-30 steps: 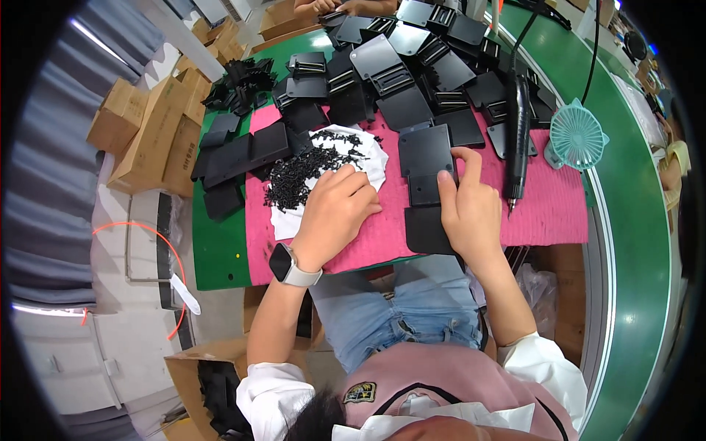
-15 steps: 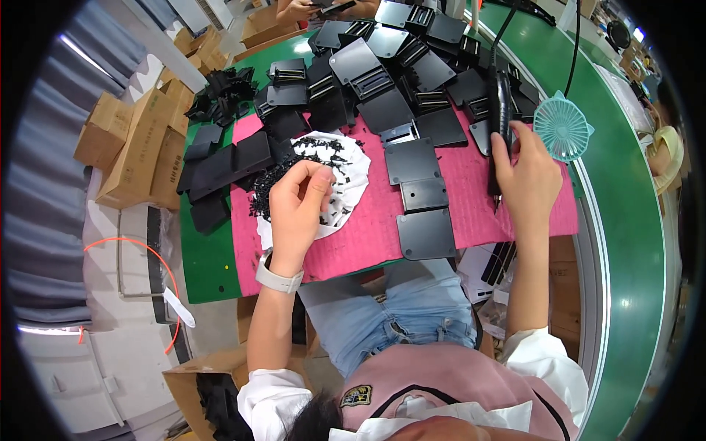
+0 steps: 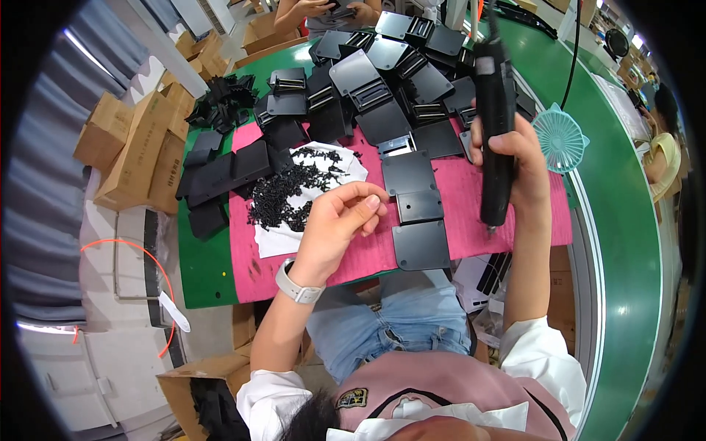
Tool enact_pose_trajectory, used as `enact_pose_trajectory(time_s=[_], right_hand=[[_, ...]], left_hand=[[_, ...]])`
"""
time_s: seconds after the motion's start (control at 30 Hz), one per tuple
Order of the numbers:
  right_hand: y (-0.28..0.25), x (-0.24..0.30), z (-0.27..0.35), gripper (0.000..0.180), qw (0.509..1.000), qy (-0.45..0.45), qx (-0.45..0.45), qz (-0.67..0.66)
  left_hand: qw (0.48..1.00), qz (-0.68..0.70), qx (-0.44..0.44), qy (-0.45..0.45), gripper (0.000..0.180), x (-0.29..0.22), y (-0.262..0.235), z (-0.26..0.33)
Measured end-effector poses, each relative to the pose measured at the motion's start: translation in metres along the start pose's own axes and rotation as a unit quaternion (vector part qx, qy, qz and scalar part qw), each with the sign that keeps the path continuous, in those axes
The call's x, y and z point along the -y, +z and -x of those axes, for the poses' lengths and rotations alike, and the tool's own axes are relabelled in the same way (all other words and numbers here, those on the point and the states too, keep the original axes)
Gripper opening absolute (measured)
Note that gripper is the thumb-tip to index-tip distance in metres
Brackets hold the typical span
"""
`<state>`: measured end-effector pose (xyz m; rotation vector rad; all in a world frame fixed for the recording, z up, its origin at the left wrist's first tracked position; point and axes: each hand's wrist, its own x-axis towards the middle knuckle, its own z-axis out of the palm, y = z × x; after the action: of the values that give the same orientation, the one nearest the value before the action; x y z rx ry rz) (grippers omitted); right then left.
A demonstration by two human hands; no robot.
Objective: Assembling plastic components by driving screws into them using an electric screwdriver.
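My right hand (image 3: 526, 158) is wrapped round a black electric screwdriver (image 3: 495, 176), raised upright with its tip down over the right side of the pink sheet (image 3: 467, 187). My left hand (image 3: 340, 224) is closed in a pinch, thumb against fingertips; whatever it holds is too small to make out. Its fingertips come close to the left edge of a black hinged plate (image 3: 421, 208), which lies unfolded on the sheet with a flat panel at each end. Left of that, many small black screws (image 3: 283, 192) are heaped on a white cloth (image 3: 273, 245).
More black hinged plates (image 3: 382, 114) are piled at the back of the green table (image 3: 202, 272). Black block-shaped parts (image 3: 220, 173) lie on the left. A teal ribbed dish (image 3: 560, 137) sits on the right. Across the table is another person's hand (image 3: 312, 7). Cardboard boxes (image 3: 140, 140) stand at left.
My left hand has moved right, from over the screws to beside the hinged plate. My right hand has lifted the screwdriver, which now looks nearer and larger.
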<state>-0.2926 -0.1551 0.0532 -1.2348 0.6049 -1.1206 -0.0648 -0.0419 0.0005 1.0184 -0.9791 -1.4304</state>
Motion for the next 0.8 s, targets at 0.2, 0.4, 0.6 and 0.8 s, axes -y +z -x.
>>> enact_pose_trajectory(time_s=[0.2,0.4,0.6,0.8], right_hand=[[0.066,0.024,0.004,0.061,0.971,-0.157,0.111,-0.141],[0.071,0.007,-0.003,0.054,0.907,-0.262,0.181,-0.276],[0.067,-0.002,-0.001,0.053,0.904,-0.256,0.194,-0.281],[0.061,0.001,0.004,0.054,0.891,-0.286,0.223,-0.273]], left_hand=[[0.996,0.09,-0.012,0.008,0.019,0.003,0.012,0.008],[0.994,0.103,-0.026,0.021,0.015,0.002,0.012,0.012],[0.995,0.095,-0.023,0.031,0.015,0.008,0.008,0.011],[0.993,0.12,0.013,-0.018,0.018,0.004,0.01,0.009]])
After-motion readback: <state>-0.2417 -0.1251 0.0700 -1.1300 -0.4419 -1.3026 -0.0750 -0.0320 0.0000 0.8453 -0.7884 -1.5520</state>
